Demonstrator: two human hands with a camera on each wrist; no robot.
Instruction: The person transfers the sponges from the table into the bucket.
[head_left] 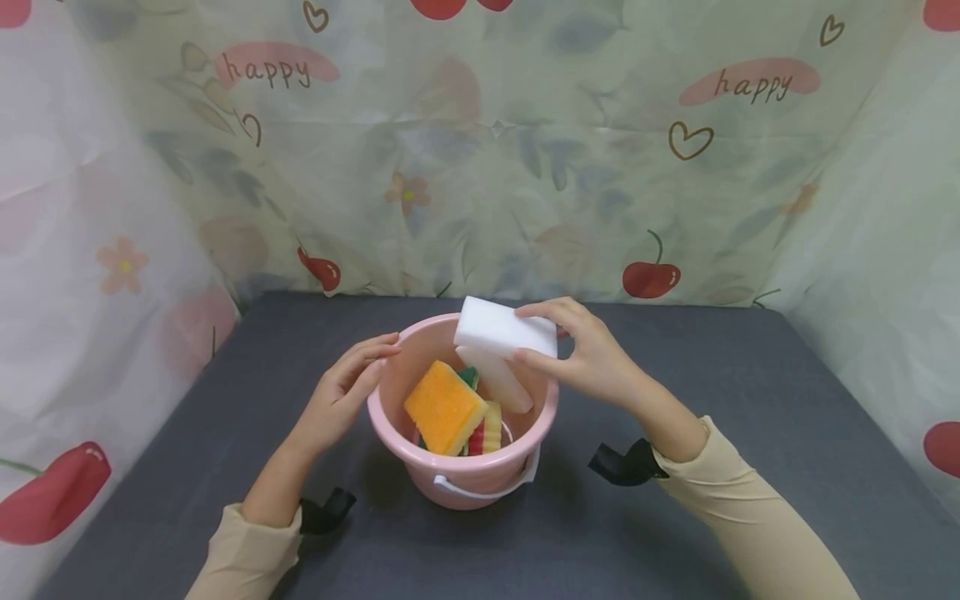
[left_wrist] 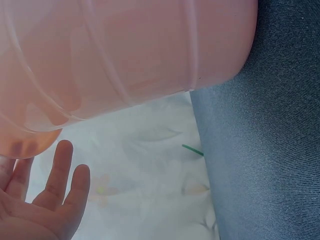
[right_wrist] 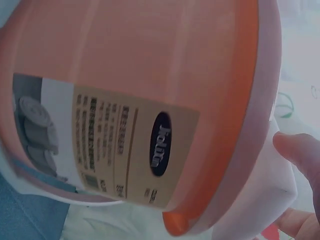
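Note:
A pink bucket (head_left: 468,492) stands upright on the dark tabletop. My right hand (head_left: 581,346) pinches a white sponge block (head_left: 498,327) above the bucket's right rim, fingers over it and thumb below. My left hand (head_left: 341,392) touches the left rim with its fingertips; the left wrist view shows two of its fingers (left_wrist: 59,172) spread away from the wall. Inside the bucket lie an orange-topped sponge (head_left: 444,407), a second white block (head_left: 497,379) leaning on the wall, a red-and-yellow striped sponge (head_left: 486,429), and something green (head_left: 469,377), mostly hidden.
A white handle (head_left: 487,493) hangs down the bucket's front. Its printed label (right_wrist: 135,150) shows in the right wrist view. Cherry-patterned cloth (head_left: 495,208) encloses the dark tabletop (head_left: 300,333) at the back and sides. Black straps (head_left: 626,462) stick out near both sleeves.

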